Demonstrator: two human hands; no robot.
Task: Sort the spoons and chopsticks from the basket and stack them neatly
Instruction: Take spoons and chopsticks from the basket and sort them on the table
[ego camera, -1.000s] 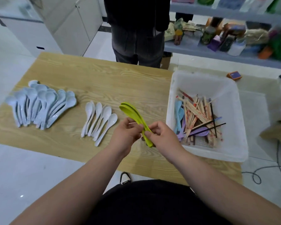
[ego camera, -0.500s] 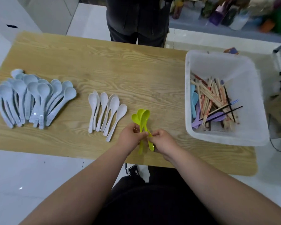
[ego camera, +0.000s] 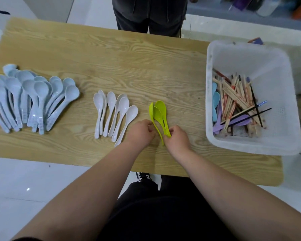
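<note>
In the head view, the step in hand looks like setting down a nested bunch of green spoons (ego camera: 159,112) as a new group on the tabletop (ego camera: 129,63), just right of centre in the frame. The left hand (ego camera: 141,132) has its fingers curled in against the leftmost handle, and the right hand (ego camera: 176,140) pinches the lower ends of the other handles. Both hands hold the bunch, bowls pointing up the frame. These spoons are glossy, bright plastic with deep oval bowls and thin tapering handles. One stands on its edge, so the next move probably calls for laying it flat and nudging the handles level before letting go. Just left of them, a row of white spoons (ego camera: 115,112) lies fanned with some overlapping. They are smooth and look like plastic. At the far left sits a larger heap of pale blue spoons (ego camera: 33,98) of the same soup-spoon shape, with a faint pattern on the handles. At the right, the white plastic basket (ego camera: 250,146), which has a perforated floor, holds a loose tangle of wooden chopsticks (ego camera: 233,100). Some of these show reddish marks, and a few black chopsticks (ego camera: 254,105) lie across them. Two light blue spoons (ego camera: 215,101) and a purple spoon (ego camera: 240,121) are also in there. By that count the sorting is roughly half done and no chopsticks have been laid out yet. The tabletop is pale wood with a strong grain.
</note>
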